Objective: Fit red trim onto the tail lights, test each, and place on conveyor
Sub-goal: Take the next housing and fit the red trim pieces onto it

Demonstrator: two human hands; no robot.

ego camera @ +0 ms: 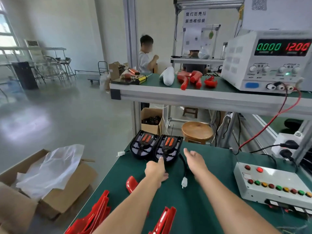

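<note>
Head view: left hand [156, 169] touches right tail light [168, 150] (right hand [194, 158] hovering)

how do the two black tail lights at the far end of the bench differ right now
The left tail light lies untouched nearer the bench's left edge; the right tail light has the left hand touching its near edge. The right one's black cable runs to a white connector. Both lie face-up, side by side, with orange centres and no red trim.
</note>
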